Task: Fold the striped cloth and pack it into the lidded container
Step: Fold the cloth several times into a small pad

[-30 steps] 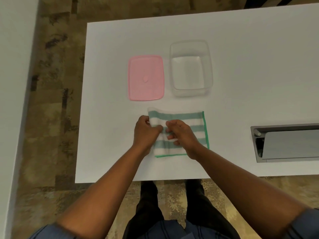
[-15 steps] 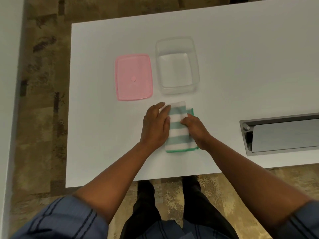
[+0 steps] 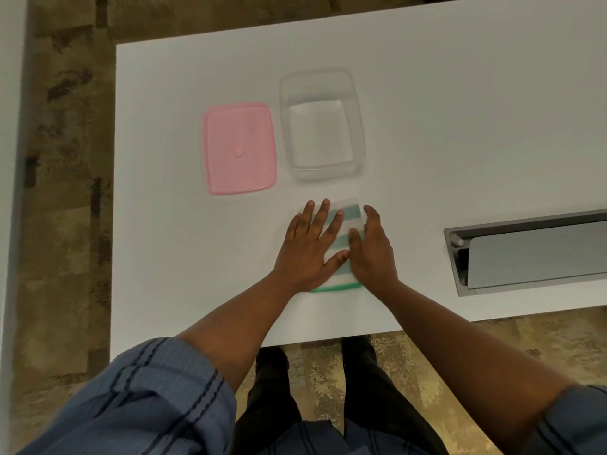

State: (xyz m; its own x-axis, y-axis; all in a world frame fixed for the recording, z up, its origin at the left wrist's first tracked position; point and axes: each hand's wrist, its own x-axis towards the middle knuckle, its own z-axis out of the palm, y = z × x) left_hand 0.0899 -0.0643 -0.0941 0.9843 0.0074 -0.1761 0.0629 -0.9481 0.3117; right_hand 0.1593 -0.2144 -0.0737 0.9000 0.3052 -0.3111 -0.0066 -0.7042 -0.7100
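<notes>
Striped cloth (image 3: pixel 341 239) under flat left hand (image 3: pixel 308 249).

Both hands cover much of the striped cloth (image 3: pixel 345 224) (its fold lines hidden); metal tray (image 3: pixel 532 254) cut off rightward

On the white table (image 3: pixel 460 93), the clear container (image 3: pixel 322 123) and the pink lid (image 3: pixel 239 147) sit side by side, a narrow lane of bare surface between them. A thin strip separates the container's near wall from the folded striped cloth (image 3: pixel 340 244), which both flattened hands cover: the left hand (image 3: pixel 310 247) on its left side, the right hand (image 3: pixel 372 247) along its right. Toward the right edge, a recessed metal hatch (image 3: pixel 532 254) interrupts the surface. The far-right corner and the left edge lie open.
</notes>
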